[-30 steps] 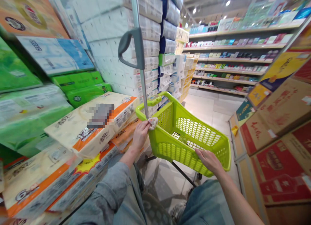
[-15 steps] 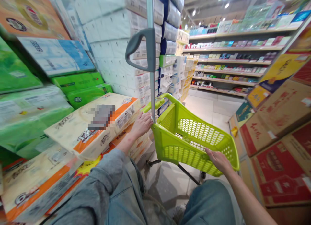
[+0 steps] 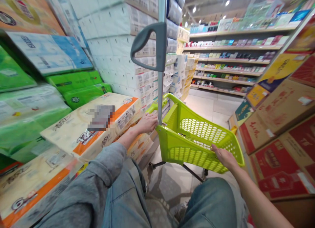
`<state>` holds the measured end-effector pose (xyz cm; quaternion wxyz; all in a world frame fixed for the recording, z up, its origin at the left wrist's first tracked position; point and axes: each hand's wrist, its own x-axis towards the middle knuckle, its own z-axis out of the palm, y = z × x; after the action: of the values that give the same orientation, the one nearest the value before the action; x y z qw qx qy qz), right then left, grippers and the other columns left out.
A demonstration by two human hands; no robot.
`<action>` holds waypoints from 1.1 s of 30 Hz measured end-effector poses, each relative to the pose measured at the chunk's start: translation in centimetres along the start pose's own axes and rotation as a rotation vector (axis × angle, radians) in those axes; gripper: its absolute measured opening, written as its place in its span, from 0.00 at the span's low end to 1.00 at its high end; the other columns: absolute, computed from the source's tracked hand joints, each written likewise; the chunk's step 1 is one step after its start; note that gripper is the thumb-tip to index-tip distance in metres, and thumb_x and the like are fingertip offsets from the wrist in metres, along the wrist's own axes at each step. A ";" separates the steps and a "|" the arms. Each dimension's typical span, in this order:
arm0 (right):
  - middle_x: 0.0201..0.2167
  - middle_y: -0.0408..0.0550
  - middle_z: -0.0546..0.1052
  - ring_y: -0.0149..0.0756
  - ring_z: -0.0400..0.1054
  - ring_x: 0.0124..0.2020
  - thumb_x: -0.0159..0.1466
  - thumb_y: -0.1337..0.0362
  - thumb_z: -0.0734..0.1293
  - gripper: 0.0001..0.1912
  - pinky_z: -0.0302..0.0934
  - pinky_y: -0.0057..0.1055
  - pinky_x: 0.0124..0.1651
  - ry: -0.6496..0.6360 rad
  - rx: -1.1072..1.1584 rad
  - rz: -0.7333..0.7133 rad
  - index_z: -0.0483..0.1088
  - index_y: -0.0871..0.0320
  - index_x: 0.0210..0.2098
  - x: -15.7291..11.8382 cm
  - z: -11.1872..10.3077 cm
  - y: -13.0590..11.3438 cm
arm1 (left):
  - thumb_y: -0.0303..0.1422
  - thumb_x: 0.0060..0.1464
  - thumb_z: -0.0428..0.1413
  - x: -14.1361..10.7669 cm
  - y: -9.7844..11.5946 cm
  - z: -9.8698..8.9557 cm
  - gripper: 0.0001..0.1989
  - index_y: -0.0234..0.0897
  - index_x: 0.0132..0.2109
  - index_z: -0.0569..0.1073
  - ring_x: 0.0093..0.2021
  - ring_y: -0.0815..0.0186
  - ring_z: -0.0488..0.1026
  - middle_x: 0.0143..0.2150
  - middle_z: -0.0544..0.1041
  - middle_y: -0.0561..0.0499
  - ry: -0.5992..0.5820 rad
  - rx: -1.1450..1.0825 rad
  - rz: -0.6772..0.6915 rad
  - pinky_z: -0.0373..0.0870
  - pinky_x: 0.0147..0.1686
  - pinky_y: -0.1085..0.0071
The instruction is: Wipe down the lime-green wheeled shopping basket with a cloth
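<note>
In front of my bent knees stands a lime-green shopping cart (image 3: 201, 155) with a perforated basket. A metal pole with a grey loop handle (image 3: 161, 47) rises from its near left corner. My left hand (image 3: 148, 122) is closed on the cart's corner, at the foot of the pole; its fingertips are partly hidden. On the near side rim rests my right hand (image 3: 223, 156), thumb on top and fingers wrapped out of sight around the edge. Left of the cart lies a cream and orange tissue pack (image 3: 98, 123) with a pixelated dark object on it.
Stacked white tissue packs (image 3: 108, 50) rise behind the pole. Green packs (image 3: 81, 86) sit at the left. Red and brown cartons (image 3: 278, 162) line the right side. Shelves of small boxes (image 3: 228, 57) stand beyond the tiled floor (image 3: 209, 106).
The cart and its pole have shifted slightly to the right against the shelves and packs, both hands moving with it. My left forearm reaches a little farther right.
</note>
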<state>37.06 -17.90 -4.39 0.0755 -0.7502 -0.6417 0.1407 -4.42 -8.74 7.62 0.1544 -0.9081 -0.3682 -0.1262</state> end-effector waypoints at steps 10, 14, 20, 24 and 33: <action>0.49 0.48 0.73 0.40 0.62 0.54 0.65 0.48 0.42 0.31 0.54 0.41 0.55 0.246 0.413 -0.273 0.65 0.54 0.54 0.5 -0.4 -10.2 | 0.31 0.54 0.47 1.9 1.3 -0.2 0.09 0.38 0.34 0.73 0.40 0.61 0.69 0.35 0.75 0.48 -0.059 -0.101 -0.228 0.57 0.39 0.65; 0.49 0.47 0.73 0.38 0.62 0.53 0.66 0.47 0.42 0.31 0.54 0.38 0.55 0.224 0.440 -0.428 0.64 0.53 0.54 1.0 -1.5 -16.7 | 0.32 0.54 0.48 2.3 2.3 0.0 0.10 0.37 0.33 0.74 0.38 0.60 0.70 0.33 0.75 0.47 -0.025 -0.113 -0.279 0.58 0.39 0.64; 0.31 0.54 0.76 0.42 0.69 0.37 0.62 0.41 0.40 0.38 0.58 0.34 0.40 0.024 0.208 -0.338 0.71 0.58 0.28 2.7 -0.6 -20.0 | 0.29 0.55 0.47 1.5 4.1 1.5 0.10 0.38 0.38 0.73 0.39 0.61 0.69 0.33 0.75 0.47 0.290 -0.252 -0.401 0.58 0.43 0.63; 0.23 0.51 0.71 0.38 0.66 0.28 0.60 0.38 0.37 0.38 0.55 0.30 0.32 -0.003 0.216 -0.311 0.62 0.57 0.19 3.5 0.4 -19.1 | 0.31 0.59 0.43 0.4 5.0 3.1 0.12 0.38 0.39 0.71 0.41 0.64 0.68 0.36 0.74 0.49 0.629 -0.566 -0.507 0.61 0.44 0.67; 0.22 0.49 0.68 0.35 0.62 0.27 0.59 0.36 0.38 0.38 0.52 0.28 0.30 0.020 0.264 -0.304 0.60 0.57 0.18 3.4 0.3 -19.1 | 0.39 0.61 0.40 -4.2 9.8 7.0 0.13 0.36 0.43 0.63 0.38 0.68 0.67 0.37 0.69 0.49 1.023 -0.981 -1.172 0.64 0.38 0.73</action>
<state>19.43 -11.38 0.55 0.2001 -0.6295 -0.7229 0.2029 0.43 -15.45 -2.11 -0.1926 -0.3736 -0.5617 -0.7126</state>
